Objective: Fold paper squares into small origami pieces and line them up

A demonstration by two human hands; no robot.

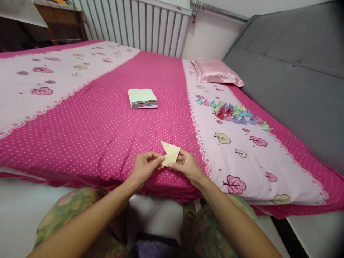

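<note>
"What is held?"
"A folded pale-yellow paper shape is pinched by the left hand and right hand, over the pink polka-dotted bedspread (green-topped square paper stack beyond)."

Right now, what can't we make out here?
All in the head view:
Yellow paper: underside, faces away from camera.
Right hand: some fingertips, behind the yellow paper.
Paper stack: sheet count, edges too fine.
Folded paper pieces: exact count, small and overlapping.
Grey headboard: cut off by right edge.
</note>
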